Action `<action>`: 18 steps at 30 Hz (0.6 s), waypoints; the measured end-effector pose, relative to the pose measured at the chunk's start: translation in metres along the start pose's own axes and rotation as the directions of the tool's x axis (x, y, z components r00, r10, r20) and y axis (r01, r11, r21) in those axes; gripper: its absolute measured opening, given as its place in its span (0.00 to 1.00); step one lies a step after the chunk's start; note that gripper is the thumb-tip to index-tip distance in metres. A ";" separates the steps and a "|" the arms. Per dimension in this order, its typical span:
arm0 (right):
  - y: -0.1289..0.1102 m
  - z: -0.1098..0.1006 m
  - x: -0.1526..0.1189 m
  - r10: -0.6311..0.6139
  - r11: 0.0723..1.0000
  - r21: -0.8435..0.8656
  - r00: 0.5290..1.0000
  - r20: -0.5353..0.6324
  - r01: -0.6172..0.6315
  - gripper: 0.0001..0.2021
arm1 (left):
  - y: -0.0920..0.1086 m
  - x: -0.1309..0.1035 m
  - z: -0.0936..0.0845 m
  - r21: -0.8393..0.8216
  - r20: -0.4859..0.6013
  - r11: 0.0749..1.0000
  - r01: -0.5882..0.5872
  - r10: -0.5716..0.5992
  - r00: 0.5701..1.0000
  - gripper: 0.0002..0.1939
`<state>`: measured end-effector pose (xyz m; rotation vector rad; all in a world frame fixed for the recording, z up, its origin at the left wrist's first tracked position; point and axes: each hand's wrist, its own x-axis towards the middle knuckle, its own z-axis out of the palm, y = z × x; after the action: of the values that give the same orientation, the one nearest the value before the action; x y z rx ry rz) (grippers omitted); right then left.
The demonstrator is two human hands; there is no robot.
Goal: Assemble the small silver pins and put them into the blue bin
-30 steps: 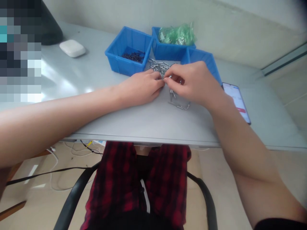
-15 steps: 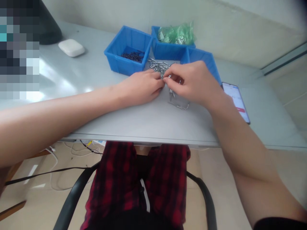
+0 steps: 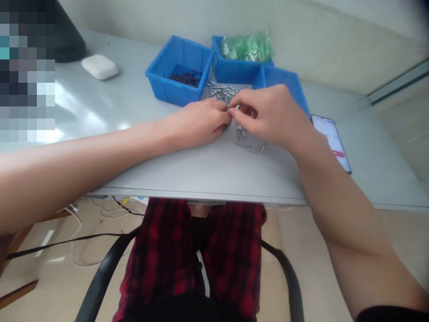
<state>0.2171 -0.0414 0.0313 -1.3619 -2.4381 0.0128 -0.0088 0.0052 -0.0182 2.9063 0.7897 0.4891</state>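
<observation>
Silver rivet-like pins (image 3: pixel 221 91) heaped on pale table (image 3: pixel 201 170), between blue bins (image 3: pixel 167 91) and the fingers. Practically no change over last second, so work stays at this spot. Right hand (image 3: pixel 271 109) above clear tray (image 3: pixel 253 142), thumb and forefinger tips close together; left hand (image 3: pixel 206 121) curled, meeting them. Can't tell what, if anything, either grips; too small. Phone (image 3: pixel 330 138) at right, plain wall (image 3: pixel 318 53) behind.

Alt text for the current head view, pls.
A left hand and right hand are close together at the near edge of a pile of silvery metal pieces on a pale table. Beyond them stand three blue bins, one holding dark pieces, another a green bag; a phone lies at right.
</observation>
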 end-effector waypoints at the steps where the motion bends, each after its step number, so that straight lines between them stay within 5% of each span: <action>1: -0.001 0.000 0.000 -0.003 1.000 0.002 1.000 0.003 0.003 0.09 | 0.000 0.000 0.000 0.001 -0.003 1.000 -0.004 0.004 1.000 0.23; 18: -0.004 -0.005 0.000 -0.005 1.000 -0.005 0.999 0.033 0.005 0.10 | 0.005 0.000 -0.003 0.060 0.035 0.998 0.004 -0.006 0.999 0.24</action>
<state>0.2155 -0.0445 0.0368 -1.3684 -2.4700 0.0284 -0.0078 0.0012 -0.0144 2.9578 0.8203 0.4206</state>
